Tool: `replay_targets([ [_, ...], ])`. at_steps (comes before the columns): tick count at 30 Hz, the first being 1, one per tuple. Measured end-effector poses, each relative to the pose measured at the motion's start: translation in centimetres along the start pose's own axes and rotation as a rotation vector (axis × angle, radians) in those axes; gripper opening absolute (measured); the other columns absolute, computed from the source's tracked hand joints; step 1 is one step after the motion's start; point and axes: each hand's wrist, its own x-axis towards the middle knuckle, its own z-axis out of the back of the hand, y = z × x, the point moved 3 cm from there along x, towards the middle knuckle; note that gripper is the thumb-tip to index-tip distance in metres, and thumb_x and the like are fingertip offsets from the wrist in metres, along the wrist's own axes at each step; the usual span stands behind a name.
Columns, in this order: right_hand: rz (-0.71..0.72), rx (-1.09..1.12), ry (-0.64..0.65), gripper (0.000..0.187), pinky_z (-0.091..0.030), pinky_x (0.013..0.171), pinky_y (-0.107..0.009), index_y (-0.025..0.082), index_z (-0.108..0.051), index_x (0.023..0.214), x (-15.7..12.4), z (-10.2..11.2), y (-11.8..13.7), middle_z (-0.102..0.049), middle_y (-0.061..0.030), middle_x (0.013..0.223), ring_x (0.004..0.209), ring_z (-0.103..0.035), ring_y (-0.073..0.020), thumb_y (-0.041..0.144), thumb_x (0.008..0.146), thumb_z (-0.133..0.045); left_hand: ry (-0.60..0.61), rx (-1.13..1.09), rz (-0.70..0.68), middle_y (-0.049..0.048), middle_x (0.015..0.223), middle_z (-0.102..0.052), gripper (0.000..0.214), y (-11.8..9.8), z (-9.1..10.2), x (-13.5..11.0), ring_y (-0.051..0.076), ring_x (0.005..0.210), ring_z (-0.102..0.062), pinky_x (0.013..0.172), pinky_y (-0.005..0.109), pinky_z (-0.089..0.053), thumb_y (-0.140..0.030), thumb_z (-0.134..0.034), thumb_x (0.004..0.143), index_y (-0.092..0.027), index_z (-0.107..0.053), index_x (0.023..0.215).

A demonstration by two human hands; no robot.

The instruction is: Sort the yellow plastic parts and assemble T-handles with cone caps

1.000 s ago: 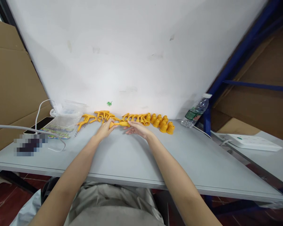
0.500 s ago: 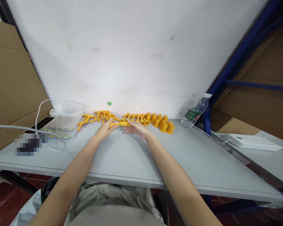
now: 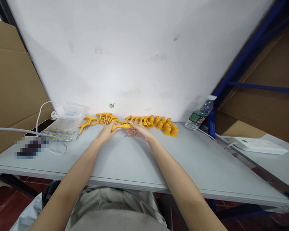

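Observation:
Both my hands meet at the far side of the grey table (image 3: 139, 160) on one yellow plastic part (image 3: 124, 126), a thin stem with a thicker cap end, lying across between them. My left hand (image 3: 107, 131) is closed round its stem end. My right hand (image 3: 141, 131) pinches the cap end with its fingertips. Behind them, along the white wall, lie several yellow T-shaped handles (image 3: 103, 118) on the left and several yellow cone-shaped caps (image 3: 165, 125) on the right.
Clear plastic bags (image 3: 65, 123) with small coloured pieces lie at the left, beside a phone (image 3: 39, 127) and white cables (image 3: 42, 112). A water bottle (image 3: 199, 114) lies at the right by a blue rack post. A white power strip (image 3: 257, 144) rests on the neighbouring table.
Almost nothing has moved. Both hands stay on the yellow part, with only slight shifts of the right fingers.

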Motion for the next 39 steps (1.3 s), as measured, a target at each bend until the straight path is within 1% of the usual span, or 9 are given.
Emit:
replay_targets([
  [4, -0.002, 0.011, -0.002, 0.033, -0.057, 0.07, -0.029, 0.017, -0.067, 0.095, 0.0, -0.1, 0.1, -0.075, -0.0096, 0.09, 0.066, -0.068, -0.0151, 0.048, 0.092, -0.055, -0.004, -0.003, 0.011, 0.0048, 0.105, -0.065, 0.026, 0.0, 0.0, 0.0, 0.022, 0.093, -0.061, 0.08, 0.032, -0.045, -0.042, -0.051, 0.09, -0.022, -0.053, 0.107],
  [9, -0.028, 0.06, -0.006, 0.03, -0.057, 0.068, -0.028, 0.016, -0.066, 0.095, 0.1, -0.3, 0.0, -0.074, -0.0088, 0.087, 0.064, -0.068, -0.0145, 0.044, 0.094, -0.054, 0.009, -0.007, 0.026, 0.003, 0.099, -0.065, 0.025, -0.1, 0.0, -0.1, 0.02, 0.088, -0.062, 0.078, 0.031, -0.045, -0.042, -0.05, 0.09, -0.023, -0.052, 0.106],
  [17, -0.074, 0.118, -0.022, 0.029, -0.056, 0.072, -0.031, 0.017, -0.065, 0.093, 0.2, -0.5, -0.1, -0.073, -0.0069, 0.083, 0.062, -0.066, -0.0145, 0.042, 0.095, -0.051, 0.025, 0.015, 0.055, 0.0024, 0.094, -0.065, 0.026, -0.4, 0.1, -0.2, 0.021, 0.085, -0.063, 0.077, 0.031, -0.045, -0.042, -0.05, 0.09, -0.023, -0.052, 0.107],
  [23, -0.088, 0.131, -0.024, 0.033, -0.057, 0.071, -0.03, 0.017, -0.064, 0.093, 0.2, -0.6, -0.2, -0.072, -0.0057, 0.077, 0.059, -0.065, -0.014, 0.046, 0.095, -0.05, 0.032, 0.038, 0.052, 0.0046, 0.107, -0.065, 0.029, -0.3, 0.0, -0.2, 0.021, 0.088, -0.064, 0.079, 0.032, -0.047, -0.043, -0.049, 0.09, -0.022, -0.052, 0.111],
  [29, -0.137, 0.214, -0.015, 0.032, -0.056, 0.067, -0.027, 0.015, -0.063, 0.094, 0.6, -0.7, -0.4, -0.072, -0.0054, 0.074, 0.058, -0.066, -0.0133, 0.043, 0.097, -0.048, 0.06, 0.057, 0.066, 0.005, 0.109, -0.066, 0.034, -0.2, -0.1, -0.3, 0.023, 0.093, -0.065, 0.082, 0.035, -0.049, -0.046, -0.047, 0.091, -0.023, -0.053, 0.116],
  [32, -0.154, 0.285, -0.016, 0.03, -0.056, 0.069, -0.026, 0.014, -0.063, 0.095, 0.9, -0.9, -0.7, -0.073, -0.007, 0.077, 0.062, -0.068, -0.0134, 0.04, 0.097, -0.048, 0.013, 0.046, 0.053, 0.0081, 0.121, -0.063, 0.041, -0.1, -0.2, -0.3, 0.025, 0.104, -0.063, 0.089, 0.038, -0.049, -0.047, -0.047, 0.092, -0.023, -0.05, 0.125],
  [34, -0.117, 0.31, -0.027, 0.026, -0.057, 0.073, -0.027, 0.015, -0.063, 0.095, 1.2, -0.9, -0.8, -0.074, -0.0079, 0.081, 0.065, -0.069, -0.0137, 0.038, 0.096, -0.05, -0.075, 0.03, 0.02, 0.0105, 0.133, -0.057, 0.047, 0.1, -0.1, -0.2, 0.026, 0.117, -0.057, 0.097, 0.041, -0.046, -0.046, -0.046, 0.093, -0.023, -0.044, 0.134],
  [36, -0.02, 0.315, -0.079, 0.021, -0.057, 0.076, -0.029, 0.016, -0.061, 0.095, 1.8, -0.7, -0.7, -0.074, -0.0079, 0.085, 0.07, -0.07, -0.0149, 0.037, 0.092, -0.056, -0.172, 0.02, 0.005, 0.013, 0.139, -0.052, 0.052, 0.3, 0.0, -0.1, 0.026, 0.124, -0.052, 0.102, 0.043, -0.043, -0.045, -0.045, 0.094, -0.021, -0.038, 0.139],
  [39, 0.224, 0.255, -0.283, 0.026, -0.056, 0.078, -0.031, 0.019, -0.057, 0.095, 3.0, 0.1, -0.3, -0.074, -0.0066, 0.089, 0.077, -0.071, -0.0172, 0.039, 0.083, -0.068, -0.258, 0.017, 0.022, 0.0153, 0.134, -0.055, 0.051, 0.6, 0.1, 0.1, 0.026, 0.121, -0.054, 0.102, 0.045, -0.043, -0.042, -0.042, 0.095, -0.018, -0.037, 0.139],
])
